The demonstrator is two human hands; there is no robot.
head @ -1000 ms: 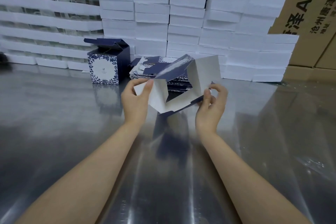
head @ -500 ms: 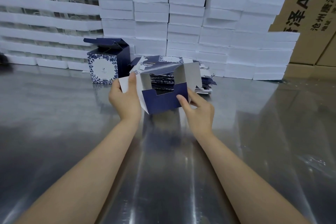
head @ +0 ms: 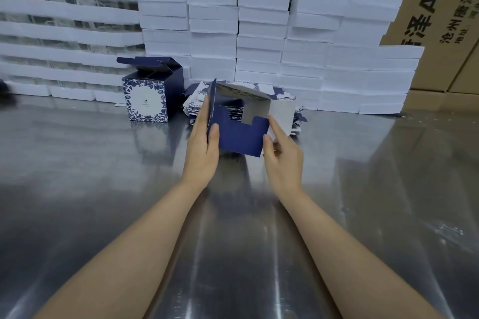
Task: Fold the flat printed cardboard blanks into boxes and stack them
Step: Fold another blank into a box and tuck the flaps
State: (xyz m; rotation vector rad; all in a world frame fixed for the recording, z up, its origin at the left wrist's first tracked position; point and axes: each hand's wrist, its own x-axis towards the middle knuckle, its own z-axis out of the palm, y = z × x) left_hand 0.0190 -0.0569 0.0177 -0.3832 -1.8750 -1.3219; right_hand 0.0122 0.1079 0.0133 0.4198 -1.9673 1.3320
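A half-folded navy box blank (head: pixel 239 137) with white inside is held above the steel table (head: pixel 103 189). My left hand (head: pixel 203 147) grips its left wall, thumb on the navy front flap and fingers behind. My right hand (head: pixel 282 155) touches the blank's right edge, forefinger stretched along the white side panel and thumb at the navy flap's corner. Behind it lies a pile of flat printed blanks (head: pixel 197 103). One finished navy box with a floral white front (head: pixel 147 97) stands to the left, its lid flaps open.
White foam trays (head: pixel 259 33) are stacked in tall rows along the table's back edge. Brown shipping cartons (head: pixel 435 8) with black print stand behind them at the right. The steel tabletop is shiny and reflective.
The blank went from an opened sheet to a squared tube. A navy bottom flap has been folded across the front. Both hands shifted slightly right and closer around it.
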